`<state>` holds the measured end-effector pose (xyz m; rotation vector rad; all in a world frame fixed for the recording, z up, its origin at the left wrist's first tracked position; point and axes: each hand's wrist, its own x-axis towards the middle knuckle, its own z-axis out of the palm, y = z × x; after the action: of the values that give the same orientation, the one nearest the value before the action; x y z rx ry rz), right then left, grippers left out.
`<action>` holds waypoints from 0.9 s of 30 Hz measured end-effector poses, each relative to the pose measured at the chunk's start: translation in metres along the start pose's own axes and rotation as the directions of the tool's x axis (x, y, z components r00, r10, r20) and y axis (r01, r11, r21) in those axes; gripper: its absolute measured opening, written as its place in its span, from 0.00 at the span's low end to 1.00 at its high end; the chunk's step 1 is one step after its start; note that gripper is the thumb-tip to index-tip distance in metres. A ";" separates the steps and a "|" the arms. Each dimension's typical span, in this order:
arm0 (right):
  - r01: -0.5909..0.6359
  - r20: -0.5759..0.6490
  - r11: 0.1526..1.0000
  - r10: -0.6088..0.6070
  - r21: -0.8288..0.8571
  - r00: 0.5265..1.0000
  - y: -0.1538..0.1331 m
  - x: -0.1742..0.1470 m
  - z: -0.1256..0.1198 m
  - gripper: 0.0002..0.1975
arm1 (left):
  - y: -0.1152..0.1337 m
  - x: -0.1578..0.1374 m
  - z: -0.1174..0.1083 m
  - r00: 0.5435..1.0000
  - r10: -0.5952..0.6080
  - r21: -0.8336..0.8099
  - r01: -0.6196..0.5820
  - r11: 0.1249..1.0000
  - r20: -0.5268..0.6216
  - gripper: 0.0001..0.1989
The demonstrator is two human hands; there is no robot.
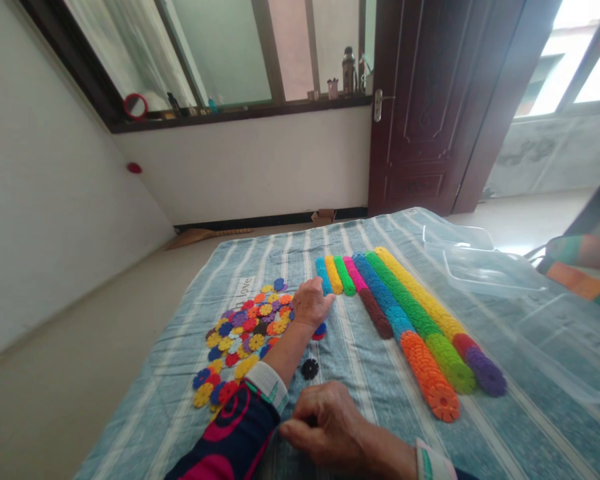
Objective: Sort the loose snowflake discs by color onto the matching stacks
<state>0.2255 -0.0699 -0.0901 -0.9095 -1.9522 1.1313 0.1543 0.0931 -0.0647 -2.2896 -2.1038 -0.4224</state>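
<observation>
My left hand (310, 303) reaches over the bed at the right edge of a loose heap of flower-shaped plastic discs (250, 324). Its fingers are bent down beside the near end of a short blue row of discs (323, 272); what they hold is hidden. Nearer to me, my right hand (333, 423) is curled with thumb and fingers drawn together, and its inside cannot be seen. A single black disc (310, 369) lies flat between the two hands. Long overlapping rows of discs, among them an orange row (430, 377) and a yellow row (415, 287), stretch to the right.
Clear plastic boxes (495, 270) stand on the right side of the striped bedsheet (180, 393). Beyond the bed are a dark red door (420, 107) and a window ledge (260, 110) with bottles and a mirror. At the far right, part of a person (577, 267) shows.
</observation>
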 end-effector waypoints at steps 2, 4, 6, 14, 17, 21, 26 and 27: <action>0.004 0.002 1.000 -0.004 -0.005 1.000 0.001 0.000 0.000 0.20 | 0.000 0.001 0.001 1.000 0.003 0.013 -0.003 1.000 -0.008 0.14; 0.010 0.007 1.000 -0.010 -0.004 1.000 0.002 0.000 0.000 0.20 | 0.000 0.001 0.002 1.000 0.014 0.033 -0.013 0.999 -0.013 0.13; 0.015 0.008 1.000 -0.015 0.000 1.000 0.002 0.000 -0.001 0.20 | 0.001 0.001 0.002 1.000 0.017 0.055 -0.015 0.998 -0.020 0.12; 0.005 0.009 1.000 -0.005 -0.007 1.000 0.001 -0.001 0.000 0.20 | 0.011 -0.002 -0.003 1.000 -0.022 0.097 0.023 0.995 -0.008 0.12; -0.010 0.021 1.000 0.011 -0.018 1.000 0.000 0.000 0.000 0.19 | 0.013 -0.003 -0.003 0.999 -0.036 0.111 0.036 0.993 -0.004 0.13; -0.011 0.033 1.000 0.012 -0.026 0.999 0.001 0.001 0.000 0.18 | 0.015 -0.003 -0.003 0.998 -0.054 0.123 0.055 0.991 -0.011 0.14; 0.000 0.038 1.000 0.001 -0.022 0.999 0.003 0.001 0.000 0.19 | 0.015 -0.004 -0.005 0.999 -0.050 0.112 0.050 0.992 0.000 0.14; -0.001 0.037 1.000 0.002 -0.018 0.999 0.002 0.001 -0.001 0.19 | 0.015 -0.005 -0.005 0.999 -0.047 0.114 0.047 0.992 0.002 0.14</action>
<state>0.2263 -0.0682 -0.0920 -0.9060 -1.9946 1.1401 0.1677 0.0861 -0.0578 -2.1858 -2.1283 -0.2901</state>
